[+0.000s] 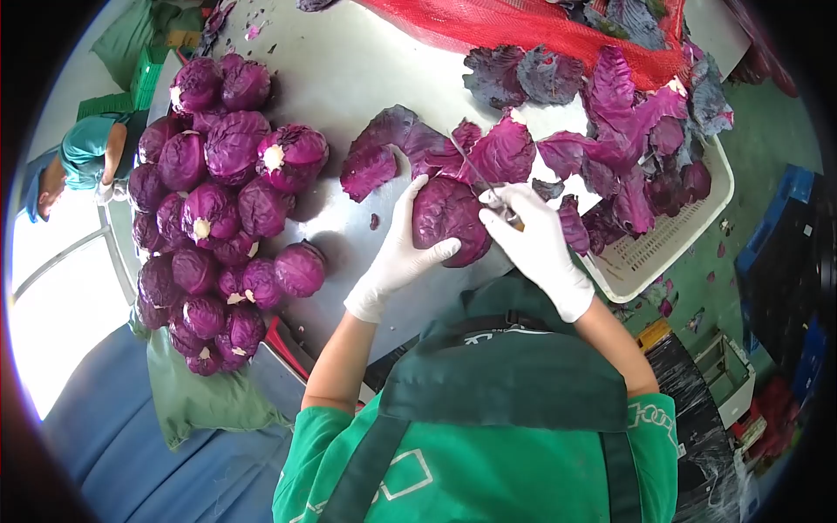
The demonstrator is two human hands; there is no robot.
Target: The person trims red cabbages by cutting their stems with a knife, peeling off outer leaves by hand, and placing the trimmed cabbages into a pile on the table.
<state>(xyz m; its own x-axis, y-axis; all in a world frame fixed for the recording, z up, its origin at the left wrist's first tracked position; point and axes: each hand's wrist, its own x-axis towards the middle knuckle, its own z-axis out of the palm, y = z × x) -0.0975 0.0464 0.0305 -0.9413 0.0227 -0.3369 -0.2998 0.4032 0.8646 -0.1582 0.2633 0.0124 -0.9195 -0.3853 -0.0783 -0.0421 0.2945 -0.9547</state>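
A round red cabbage sits in front of me on the metal table. My left hand, in a white glove, is closed around its left side, with the thumb over the near part. In my white-gloved right hand is a knife, its thin blade pointing up and left, close to the cabbage's far right side. Most of the handle is hidden by the fingers. Loose purple cabbage leaves lie just beyond the cabbage.
Several trimmed cabbages are piled on the table's left. At right stands a white plastic basket heaped with leaves. Red mesh lies across the far side. Another person in green works at the far left.
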